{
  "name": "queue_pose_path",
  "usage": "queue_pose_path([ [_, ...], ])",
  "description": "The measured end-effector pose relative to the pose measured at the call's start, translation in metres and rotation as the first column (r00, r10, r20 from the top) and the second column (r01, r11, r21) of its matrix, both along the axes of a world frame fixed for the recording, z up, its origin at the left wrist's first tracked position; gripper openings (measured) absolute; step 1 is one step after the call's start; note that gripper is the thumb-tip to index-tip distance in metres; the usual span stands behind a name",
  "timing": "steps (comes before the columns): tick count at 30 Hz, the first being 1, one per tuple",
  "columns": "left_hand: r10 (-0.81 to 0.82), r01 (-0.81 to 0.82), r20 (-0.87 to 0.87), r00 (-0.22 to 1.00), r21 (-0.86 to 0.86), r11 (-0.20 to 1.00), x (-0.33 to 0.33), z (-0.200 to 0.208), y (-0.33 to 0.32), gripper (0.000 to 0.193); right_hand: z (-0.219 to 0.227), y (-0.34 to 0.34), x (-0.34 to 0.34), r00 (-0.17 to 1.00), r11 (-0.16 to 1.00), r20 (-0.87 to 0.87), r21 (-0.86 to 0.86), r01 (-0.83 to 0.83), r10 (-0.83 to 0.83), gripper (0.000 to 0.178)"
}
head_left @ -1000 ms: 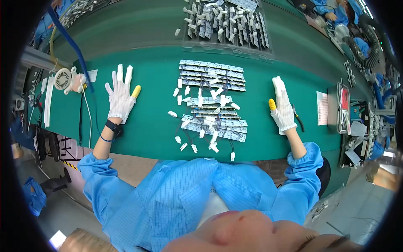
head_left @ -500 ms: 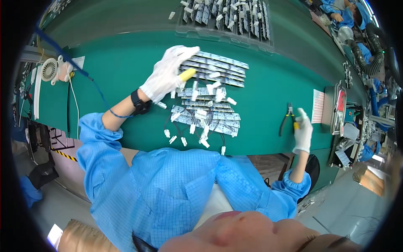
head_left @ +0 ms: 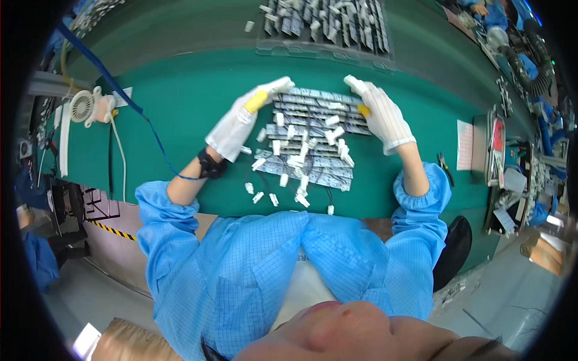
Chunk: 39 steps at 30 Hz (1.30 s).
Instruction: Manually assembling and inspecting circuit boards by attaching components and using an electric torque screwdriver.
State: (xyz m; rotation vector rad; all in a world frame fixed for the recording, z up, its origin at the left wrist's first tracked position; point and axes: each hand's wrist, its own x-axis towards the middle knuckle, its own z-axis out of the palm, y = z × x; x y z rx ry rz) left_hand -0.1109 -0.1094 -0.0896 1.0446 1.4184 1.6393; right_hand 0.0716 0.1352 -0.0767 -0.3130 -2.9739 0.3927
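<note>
Several narrow circuit board strips (head_left: 325, 95) lie in stacked rows on the green work mat. Thin dark wires with white connectors (head_left: 296, 160) spread over the lower rows. My left hand (head_left: 244, 117), in a white glove with a yellow thumb cover, is at the left ends of the upper strips, fingers stretched out. Similarly gloved, my right hand (head_left: 384, 117) is at their right ends, fingers extended and thumb beside the boards. The strips lie between both hands; the exact fingertip contact is hard to see. Cutting pliers (head_left: 445, 169) lie on the mat to the right.
A clear plastic tray (head_left: 325, 53) with many wired boards stands at the far side. On the left are a small fan (head_left: 84, 107) and a blue cord (head_left: 108, 75). A printed sheet (head_left: 464, 145) and a metal box (head_left: 485, 150) are at the right.
My right hand has left the pliers and moved left to the boards' right ends. The pliers now lie farther right. My left hand remains at the left ends, its thumb higher.
</note>
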Motion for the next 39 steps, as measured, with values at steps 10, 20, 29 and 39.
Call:
queue_pose_path([
  [10,0.041,-0.044,0.034,0.999,0.077,0.996,-0.004,0.003,-0.015,0.053,0.02,0.019,-0.003,0.995,0.737,-0.099,-0.673,-0.058,-0.013,0.038],
  [20,0.003,0.088,-0.104,0.995,0.855,0.511,-0.009,0.199,-0.016,0.09,-0.001,0.014,-0.007,1.0,0.772,0.001,-0.635,0.007,-0.008,0.032],
  [29,-0.03,0.011,0.065,0.997,0.28,0.96,-0.021,0.124,-0.01,0.069,0.006,0.006,-0.003,0.994,0.886,-0.073,-0.462,0.044,-0.087,0.031],
  [39,-0.004,-0.012,0.2,0.98,0.081,0.997,-0.012,0.034,0.007,0.078,0.044,-0.016,-0.001,0.852,0.227,-0.328,-0.94,-0.254,-0.409,0.033],
])
